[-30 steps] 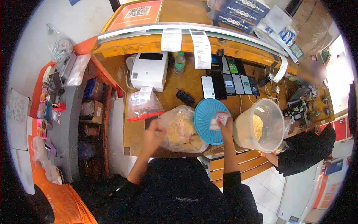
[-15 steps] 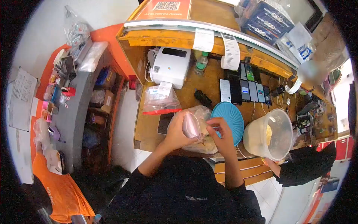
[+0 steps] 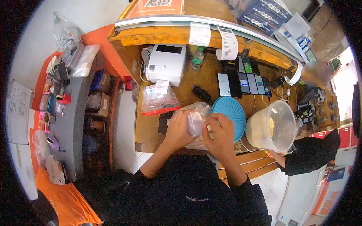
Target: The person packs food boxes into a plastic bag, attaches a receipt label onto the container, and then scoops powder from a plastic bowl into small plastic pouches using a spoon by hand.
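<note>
My left hand [image 3: 178, 131] is wrapped around a small, pinkish see-through plastic pouch [image 3: 194, 124] above the front edge of the counter. My right hand [image 3: 220, 137] is closed at the pouch's right edge, thumb and fingertips together; whether it grips the pouch or a small bit beside it is too small to tell. Behind both hands lies a larger clear plastic bag [image 3: 202, 108], mostly hidden by them. A ribbed blue lid [image 3: 230, 115] rests right of the bag. Beside it, a clear plastic tub [image 3: 260, 126] with pale yellow crumbly contents leans toward the right.
Another person's hand [image 3: 278, 156] is at the tub's base. On the wooden counter are a white printer [image 3: 166, 66], a red-edged zip bag [image 3: 160, 101], a bottle [image 3: 198, 58] and several phones [image 3: 249, 83] with cables. Receipts [image 3: 227, 45] hang from the shelf edge.
The pouch has turned more upright in my left hand. My right hand has come down and left from above the bag to the pouch's edge. The camera view has shifted slightly.
</note>
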Demonstrator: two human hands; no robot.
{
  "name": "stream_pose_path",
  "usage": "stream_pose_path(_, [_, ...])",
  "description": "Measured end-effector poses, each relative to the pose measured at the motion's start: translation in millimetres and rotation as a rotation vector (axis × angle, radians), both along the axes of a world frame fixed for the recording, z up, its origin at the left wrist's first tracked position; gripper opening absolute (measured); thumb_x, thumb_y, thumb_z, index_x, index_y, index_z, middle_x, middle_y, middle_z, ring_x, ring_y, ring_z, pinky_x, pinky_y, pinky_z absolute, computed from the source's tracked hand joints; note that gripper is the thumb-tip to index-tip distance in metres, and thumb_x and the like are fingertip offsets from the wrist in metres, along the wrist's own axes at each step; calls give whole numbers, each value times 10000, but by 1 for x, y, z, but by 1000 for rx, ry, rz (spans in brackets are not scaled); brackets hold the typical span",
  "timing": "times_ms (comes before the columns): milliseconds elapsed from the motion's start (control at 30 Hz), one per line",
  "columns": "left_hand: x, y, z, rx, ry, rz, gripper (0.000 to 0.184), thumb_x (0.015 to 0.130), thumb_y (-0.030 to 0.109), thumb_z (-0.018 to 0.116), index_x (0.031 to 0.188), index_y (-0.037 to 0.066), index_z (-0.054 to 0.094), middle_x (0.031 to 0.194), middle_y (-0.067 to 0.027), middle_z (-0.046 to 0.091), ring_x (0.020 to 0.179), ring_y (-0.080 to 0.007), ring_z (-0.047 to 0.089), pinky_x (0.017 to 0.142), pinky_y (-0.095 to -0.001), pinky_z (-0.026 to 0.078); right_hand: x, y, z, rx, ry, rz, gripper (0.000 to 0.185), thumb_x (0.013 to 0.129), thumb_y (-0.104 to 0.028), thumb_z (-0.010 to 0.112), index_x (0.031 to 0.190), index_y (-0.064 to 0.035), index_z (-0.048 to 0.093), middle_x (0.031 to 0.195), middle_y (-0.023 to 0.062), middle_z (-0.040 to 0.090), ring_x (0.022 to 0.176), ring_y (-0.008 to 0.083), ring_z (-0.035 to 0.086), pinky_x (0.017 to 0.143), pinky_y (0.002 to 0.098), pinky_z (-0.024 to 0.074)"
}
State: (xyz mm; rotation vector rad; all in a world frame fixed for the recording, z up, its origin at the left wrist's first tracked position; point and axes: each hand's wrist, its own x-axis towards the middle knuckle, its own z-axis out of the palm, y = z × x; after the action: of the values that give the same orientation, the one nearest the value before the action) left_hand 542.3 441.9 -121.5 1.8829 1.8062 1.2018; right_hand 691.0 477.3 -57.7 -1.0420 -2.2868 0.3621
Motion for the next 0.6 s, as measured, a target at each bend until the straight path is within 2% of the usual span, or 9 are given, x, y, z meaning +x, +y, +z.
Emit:
stream_pose_path(200, [11, 16, 2, 27, 72, -46, 673, 569, 212, 766, 1136, 30, 452, 1017, -180, 507, 978, -371, 496, 838, -424, 409, 12, 7, -4, -64, 74, -92, 169, 685, -81, 693, 801, -33, 581, 900, 93, 550, 839, 276, 526, 726, 356, 396])
stream_pose_path(300, [23, 29, 6, -15, 74, -121, 707, 586, 237, 760, 1178, 30, 435, 1036, -182, 508, 996, -369, 497, 852, -429, 409, 36, 18, -9, -66, 101, -44, 151, 716, -79, 681, 800, -7, 578, 852, 107, 563, 792, 288, 548, 692, 356, 431])
stream_pose_path(367, [30, 43, -6, -59, 110, -178, 740, 586, 273, 760, 1193, 20, 421, 1048, -188, 505, 1007, -368, 495, 869, -432, 405, 59, 24, -7, -131, 228, -197, 139, 765, -88, 660, 801, 12, 570, 759, 121, 575, 685, 253, 569, 617, 326, 450])
stream_pose_path(400, [35, 51, -14, -105, 149, -217, 775, 586, 310, 760, 1208, 9, 408, 1061, -194, 503, 1019, -367, 493, 886, -436, 401, 72, 24, -2, -233, 257, -320, 160, 818, -132, 635, 814, 14, 568, 696, 125, 587, 591, 207, 562, 554, 296, 443])
stream_pose_path(433, [41, 58, -20, -106, 147, -240, 775, 586, 310, 760, 1208, 9, 408, 1061, -194, 503, 1019, -367, 493, 886, -436, 401, 87, 25, -1, -233, 257, -343, 160, 818, -132, 635, 814, 14, 568, 696, 125, 587, 591, 207, 562, 554, 296, 443])
stream_pose_path(500, [56, 73, -31, -410, 267, -424, 896, 574, 385, 778, 1266, -5, 364, 1209, -214, 474, 1141, -367, 454, 982, -435, 354, 118, 28, -2, -356, 251, -479, 176, 836, -147, 627, 823, 19, 568, 695, 120, 602, 562, 179, 550, 541, 280, 442])
stream_pose_path(533, [68, 83, -37, -409, 270, -446, 896, 574, 385, 778, 1266, -5, 364, 1209, -214, 474, 1141, -367, 454, 982, -435, 354, 131, 28, -4, -341, 227, -519, 173, 853, -149, 606, 825, 19, 571, 708, 121, 615, 583, 175, 580, 552, 282, 455])
stream_pose_path(600, [97, 105, -49, -451, 273, -538, 1009, 571, 509, 762, 1299, -31, 319, 1246, -243, 445, 1178, -387, 421, 1010, -448, 326, 145, 27, -3, -281, 194, -591, 156, 857, -132, 592, 841, 21, 567, 734, 130, 618, 615, 200, 597, 570, 291, 464])
